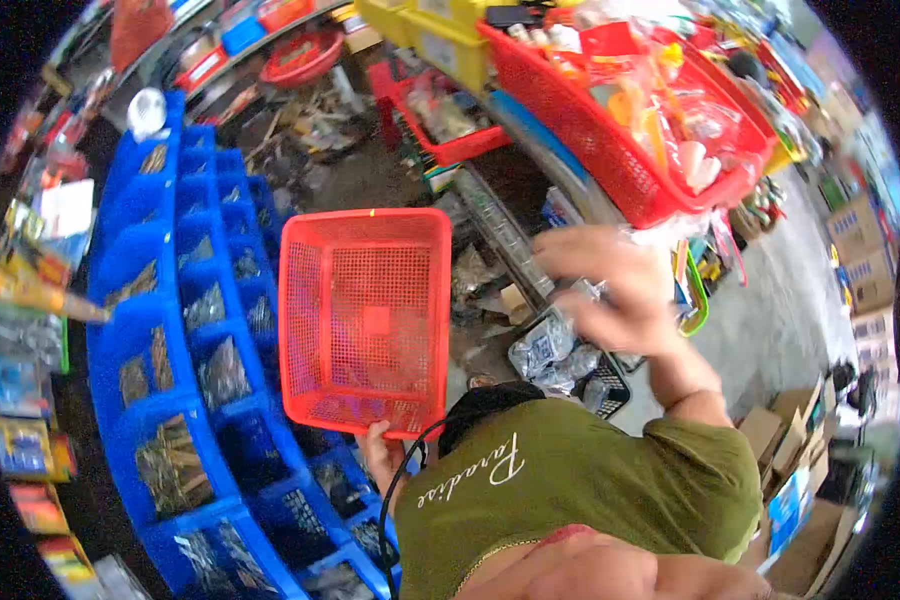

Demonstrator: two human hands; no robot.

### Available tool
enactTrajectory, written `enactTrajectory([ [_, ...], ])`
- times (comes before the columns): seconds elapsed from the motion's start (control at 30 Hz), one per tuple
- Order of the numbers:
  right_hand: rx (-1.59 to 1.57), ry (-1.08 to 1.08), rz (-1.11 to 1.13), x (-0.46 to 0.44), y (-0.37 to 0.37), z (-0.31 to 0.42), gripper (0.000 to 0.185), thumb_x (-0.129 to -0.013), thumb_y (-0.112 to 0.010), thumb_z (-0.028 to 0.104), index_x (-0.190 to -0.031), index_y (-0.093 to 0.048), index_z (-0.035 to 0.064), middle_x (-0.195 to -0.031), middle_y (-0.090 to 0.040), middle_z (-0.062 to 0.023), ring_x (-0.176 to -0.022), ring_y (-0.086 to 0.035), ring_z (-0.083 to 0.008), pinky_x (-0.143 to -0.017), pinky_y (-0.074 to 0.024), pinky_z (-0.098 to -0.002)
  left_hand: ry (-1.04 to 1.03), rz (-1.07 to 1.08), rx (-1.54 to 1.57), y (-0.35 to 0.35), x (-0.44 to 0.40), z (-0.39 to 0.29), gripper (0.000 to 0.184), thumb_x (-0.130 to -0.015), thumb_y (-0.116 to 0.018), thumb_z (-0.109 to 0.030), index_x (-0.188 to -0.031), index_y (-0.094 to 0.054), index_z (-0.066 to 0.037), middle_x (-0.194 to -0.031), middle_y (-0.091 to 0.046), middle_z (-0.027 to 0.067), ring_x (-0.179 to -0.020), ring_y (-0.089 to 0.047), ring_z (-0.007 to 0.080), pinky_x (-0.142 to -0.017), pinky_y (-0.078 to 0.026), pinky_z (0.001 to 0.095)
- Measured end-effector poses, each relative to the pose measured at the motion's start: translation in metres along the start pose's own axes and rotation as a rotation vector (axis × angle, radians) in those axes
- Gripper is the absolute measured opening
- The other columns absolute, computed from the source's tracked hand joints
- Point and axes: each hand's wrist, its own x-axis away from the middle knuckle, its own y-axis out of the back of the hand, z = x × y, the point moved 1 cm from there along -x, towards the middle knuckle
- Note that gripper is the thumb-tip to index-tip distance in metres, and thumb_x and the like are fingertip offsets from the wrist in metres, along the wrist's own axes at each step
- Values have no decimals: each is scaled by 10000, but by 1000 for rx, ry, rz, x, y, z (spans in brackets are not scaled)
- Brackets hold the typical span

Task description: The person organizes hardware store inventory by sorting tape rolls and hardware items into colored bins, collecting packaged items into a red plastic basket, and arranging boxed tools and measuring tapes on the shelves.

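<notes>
My left hand grips the near rim of a red mesh basket, with its fingers at the bottom edge. The basket is tilted so that its inside faces me, and nothing shows in it. My right hand is raised to the right of the basket, blurred by motion, its fingers spread and not touching the basket. Beneath that hand lies a black crate with clear plastic bags in it.
Blue bins with small parts rise in tiers on the left. A large red basket full of packets stands at the upper right. Another red basket sits at the top middle. Cardboard boxes lie at the lower right.
</notes>
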Motion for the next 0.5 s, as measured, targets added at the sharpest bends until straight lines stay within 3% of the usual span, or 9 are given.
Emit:
enactTrajectory([
  [0.07, 449, -131, -402, 0, 46, 10, 305, -765, -620, 27, -1069, -600, 12, -992, -641, -112, -937, -624, -209, -823, -490, -332, -3, 155, 44, 12, -33, -5, 712, -649, -542, 32, -1332, -349, -18, -1259, -480, 148, -1092, -529, 321, -910, -480, 460],
  [0.1, 402, -257, -550, -13, 64, 6, 328, -779, -624, 40, -1105, -593, 14, -984, -652, -105, -906, -629, -167, -823, -490, -319, 11, 181, 38, 22, -53, -9, 712, -649, -542, 32, -1332, -349, -18, -1259, -480, 148, -1092, -529, 321, -910, -480, 460],
  [0.17, 498, -309, -453, -36, 98, -18, 390, -832, -625, 145, -1186, -545, 4, -1046, -640, -129, -969, -608, -183, -854, -474, -318, 212, 142, 10, 30, -86, -22, 703, -648, -526, 32, -1329, -357, -13, -1255, -486, 143, -1103, -522, 323, -925, -467, 461],
  [0.23, 679, -397, -253, -40, 112, -50, 531, -846, -639, 321, -1260, -483, 26, -1142, -585, -197, -1088, -562, -272, -913, -438, -364, 160, 251, -67, -17, -90, -57, 686, -658, -516, -14, -1328, -365, -18, -1243, -499, 139, -1100, -523, 320, -918, -466, 462],
  [0.3, 384, -515, -88, -42, 114, -74, 658, -825, -651, 413, -1293, -430, 6, -1163, -558, -234, -1095, -553, -305, -931, -421, -380, 77, 271, -85, -48, -99, -82, 665, -669, -507, -67, -1321, -380, -21, -1254, -490, 137, -1090, -526, 318, -900, -473, 462],
  [0.4, 616, -674, 38, -56, 101, -64, 780, -795, -660, 482, -1309, -379, -34, -1140, -554, -260, -1091, -552, -316, -928, -424, -376, 93, 259, -113, -57, -135, -109, 685, -688, -498, -112, -1353, -361, -27, -1290, -475, 133, -1092, -521, 316, -911, -465, 448],
  [0.5, 654, -602, 26, -60, 88, -62, 810, -774, -663, 512, -1312, -367, -15, -1113, -562, -266, -1048, -565, -357, -880, -446, -398, 101, 305, -93, -82, -156, -133, 687, -723, -470, -137, -1388, -329, -41, -1335, -452, 136, -1116, -510, 321, -943, -442, 451],
])
